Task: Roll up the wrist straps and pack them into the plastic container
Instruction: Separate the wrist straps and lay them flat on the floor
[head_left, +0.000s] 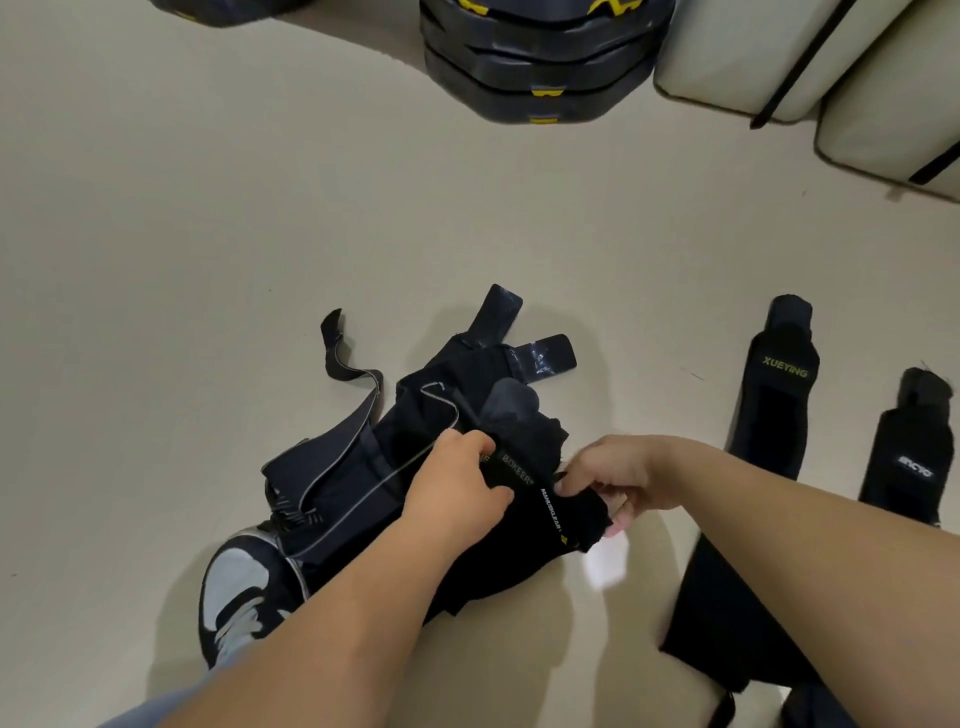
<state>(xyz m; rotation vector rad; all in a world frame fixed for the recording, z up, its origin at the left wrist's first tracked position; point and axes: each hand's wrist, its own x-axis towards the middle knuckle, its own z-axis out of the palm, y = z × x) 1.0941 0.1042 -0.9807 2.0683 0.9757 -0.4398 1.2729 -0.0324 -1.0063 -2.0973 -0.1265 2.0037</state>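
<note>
Pale floor; left grip and right grip pinch the wrist strap between them.

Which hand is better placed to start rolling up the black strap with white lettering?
Likely right. The right hand pinches the free end of the black fabric wrist strap, ready to roll; the left hand holds its middle.

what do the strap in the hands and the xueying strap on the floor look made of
Held strap, gripped by the left hand and right hand: probably soft matte black woven fabric; it droops limply and carries printed lettering. XUEYING strap: similar dull black fabric, with a smoother, faintly shiny tab at its far end, perhaps a fastening patch.
</note>
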